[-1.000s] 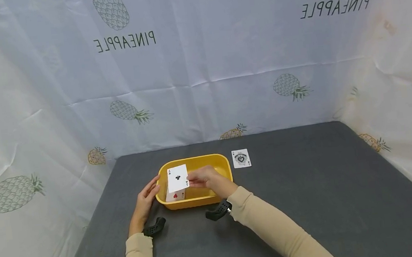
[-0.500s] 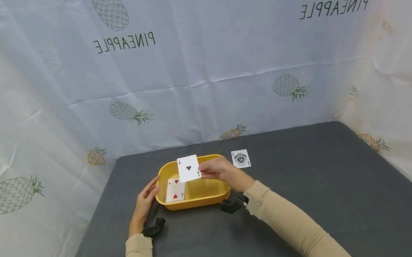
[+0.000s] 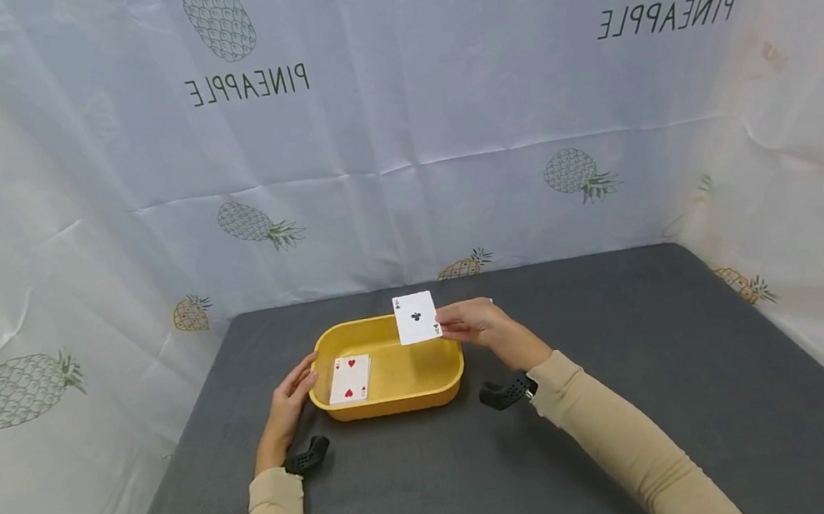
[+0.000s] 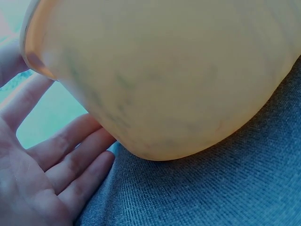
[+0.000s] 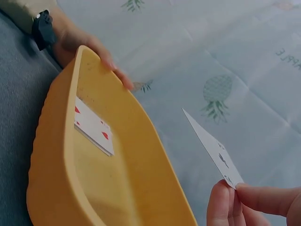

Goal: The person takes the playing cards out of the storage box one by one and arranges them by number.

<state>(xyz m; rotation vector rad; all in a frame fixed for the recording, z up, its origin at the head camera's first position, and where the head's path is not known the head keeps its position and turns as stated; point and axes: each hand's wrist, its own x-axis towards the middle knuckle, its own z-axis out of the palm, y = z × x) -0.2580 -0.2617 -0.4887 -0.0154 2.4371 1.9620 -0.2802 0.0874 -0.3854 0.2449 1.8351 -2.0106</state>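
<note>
My right hand [image 3: 491,331] pinches an ace of clubs [image 3: 412,328] by one corner between thumb and fingers, above the back right part of a yellow plastic bin [image 3: 398,407]. Seen from the right wrist, the ace [image 5: 211,146] is tilted and apart from the bin. Inside the bin at the left lies a small stack of playing cards [image 3: 349,379], a two of hearts face up on top. My left hand [image 3: 286,408] rests against the bin's left end; in the left wrist view its extended fingers [image 4: 70,169] touch the outer wall.
A dark grey cloth covers the table [image 3: 618,352]. Behind it hangs a white curtain [image 3: 407,207] printed with pineapples, and it also closes both sides. Another card's white corner [image 3: 490,300] peeks out behind my right hand; the rest is hidden.
My right hand has carried the ace of clubs rightward and up from over the card stack, uncovering the two of hearts. It now hides the card on the table. My left hand stays put.
</note>
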